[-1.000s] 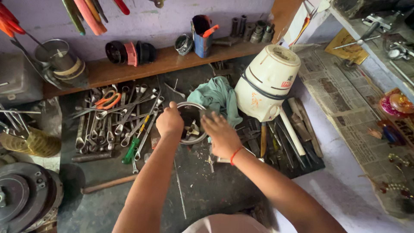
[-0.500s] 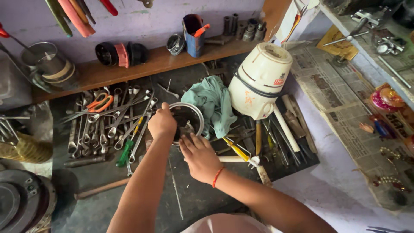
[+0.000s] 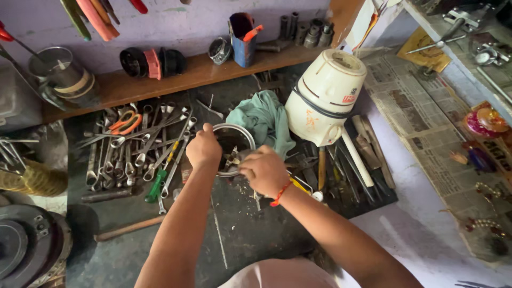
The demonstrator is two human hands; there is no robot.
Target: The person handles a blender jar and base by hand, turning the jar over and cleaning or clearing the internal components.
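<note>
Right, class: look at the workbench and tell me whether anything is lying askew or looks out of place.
The cream appliance housing lies tipped on its side, leaning over the tools. A teal cloth is crumpled beside the metal jar that both hands, left and right, are on. Spanners lie loosely fanned.

A repair workshop: spanners (image 3: 133, 152) strewn over a grimy bench (image 3: 240, 234), tools along a wooden shelf (image 3: 176, 80).
</note>
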